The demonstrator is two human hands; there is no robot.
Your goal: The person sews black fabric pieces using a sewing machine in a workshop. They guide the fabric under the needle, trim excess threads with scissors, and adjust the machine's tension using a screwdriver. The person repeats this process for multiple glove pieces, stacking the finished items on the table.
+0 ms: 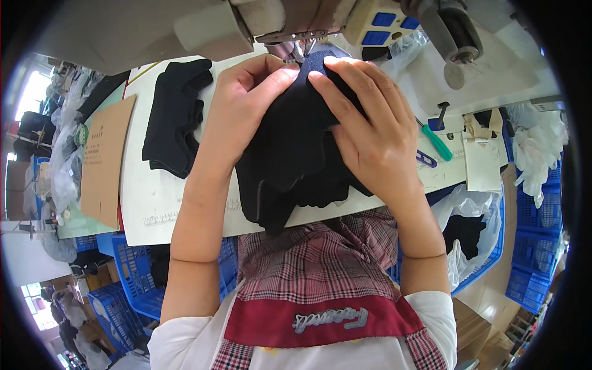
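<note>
The white counter [137, 194] is carrying the work, and the big machine [117, 31] is standing along its far side. The black cloth [283, 142] is lying in the middle, its far end sitting by the machine's sewing end. A black pile [172, 117] is resting at the left; whether it is done or waiting is not showing. The right hand [377, 129] is lying on the cloth with its grip open, fingers spreading. The left hand [246, 92] is pinching the cloth's edge with thumb and finger. This piece seems to be getting sewn, with work left; finished stitches are not showing clearly. A screwdriver [439, 143] and a purple tool [425, 158] are lying at the right.
</note>
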